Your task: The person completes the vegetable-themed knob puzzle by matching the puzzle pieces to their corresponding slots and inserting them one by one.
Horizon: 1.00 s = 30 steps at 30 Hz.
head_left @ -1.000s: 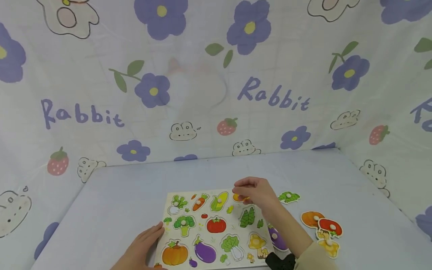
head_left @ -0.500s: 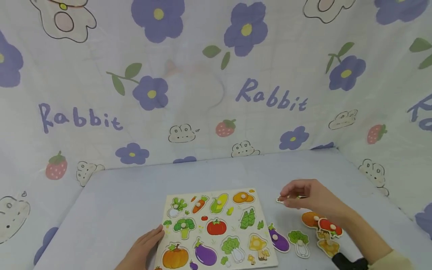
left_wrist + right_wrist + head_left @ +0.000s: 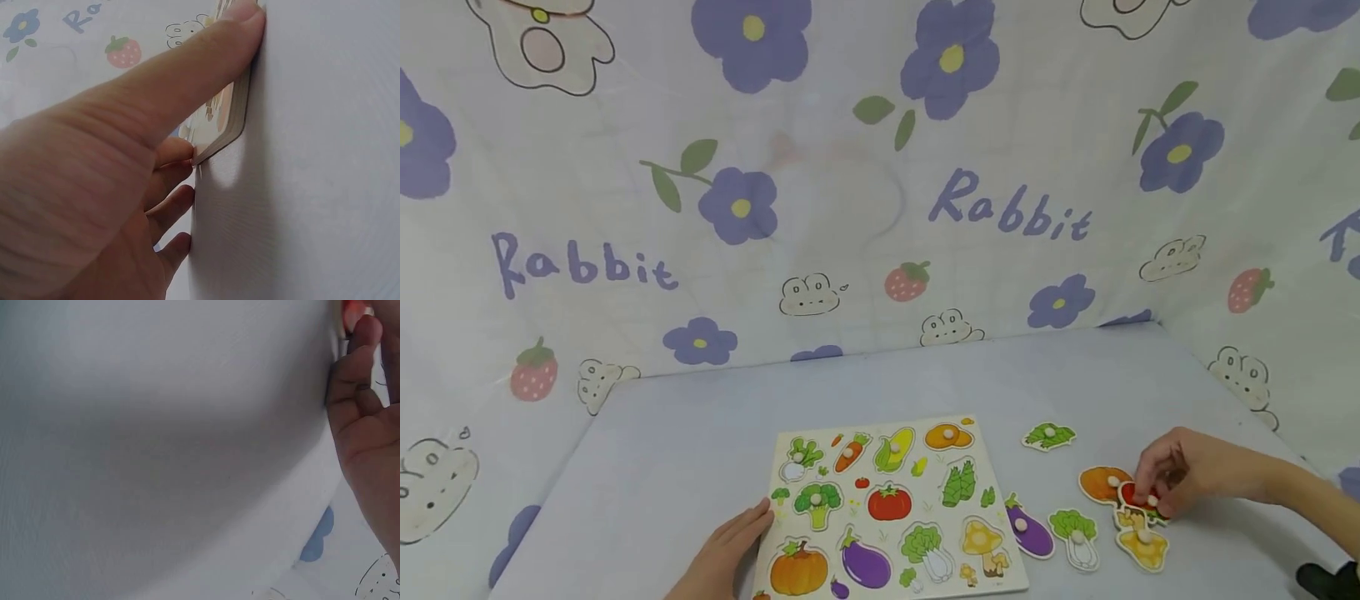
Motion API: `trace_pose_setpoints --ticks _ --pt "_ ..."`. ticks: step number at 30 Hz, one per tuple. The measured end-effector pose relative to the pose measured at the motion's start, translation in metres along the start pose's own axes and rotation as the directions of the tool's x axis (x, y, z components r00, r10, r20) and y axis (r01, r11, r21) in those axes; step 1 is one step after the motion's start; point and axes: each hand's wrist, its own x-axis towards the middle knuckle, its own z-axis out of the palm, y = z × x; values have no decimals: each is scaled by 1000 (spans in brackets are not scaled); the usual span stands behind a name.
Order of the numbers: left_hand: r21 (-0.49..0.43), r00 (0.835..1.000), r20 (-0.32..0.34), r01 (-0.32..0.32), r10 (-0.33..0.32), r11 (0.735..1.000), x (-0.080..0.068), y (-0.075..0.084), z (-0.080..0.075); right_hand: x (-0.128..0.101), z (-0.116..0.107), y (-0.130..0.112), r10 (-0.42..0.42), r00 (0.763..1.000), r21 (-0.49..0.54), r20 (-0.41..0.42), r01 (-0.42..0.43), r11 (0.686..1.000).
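Observation:
A wooden vegetable puzzle board point(image 3: 928, 487) lies on the table. Knobbed pieces sit in its radish, carrot, corn, potato and broccoli spots. My left hand point(image 3: 726, 546) rests at the board's near left corner; in the left wrist view the thumb point(image 3: 206, 59) lies along one edge and fingertips touch the corner. Right of the board, my right hand point(image 3: 1191, 475) pinches the tomato puzzle piece point(image 3: 1133, 495) by its knob area, partly covering it. That piece overlaps the orange pumpkin piece point(image 3: 1099, 483) and the yellow mushroom piece point(image 3: 1144, 550). At the right wrist view's edge, red shows by the fingertips.
An eggplant piece point(image 3: 1032, 533) lies against the board's right side, with a cabbage piece point(image 3: 1078, 546) beside it. Farther back is a green leafy-looking piece point(image 3: 1048, 436). A printed curtain point(image 3: 850, 208) stands behind the table point(image 3: 700, 417).
My right hand has gone from the potato piece on the board, past the green piece, to the tomato piece at the right. The green piece still lies on the table. The left hand stays put.

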Motion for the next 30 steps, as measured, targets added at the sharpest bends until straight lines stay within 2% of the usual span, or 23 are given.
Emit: trace_pose_setpoints --ticks 7,14,20,30 --pt "-63 996 51 83 -80 995 3 6 -4 -3 -4 8 -17 1000 -20 15 17 1000" --pt "-32 999 19 45 -44 998 -1 4 -3 2 -8 10 -25 999 -94 31 28 995" --pt "-36 999 8 46 -46 998 -2 4 -3 4 -9 10 -34 998 -99 47 39 994" --pt "-44 999 30 45 -44 998 2 7 -1 -1 -12 9 -21 1000 -153 -1 21 988"
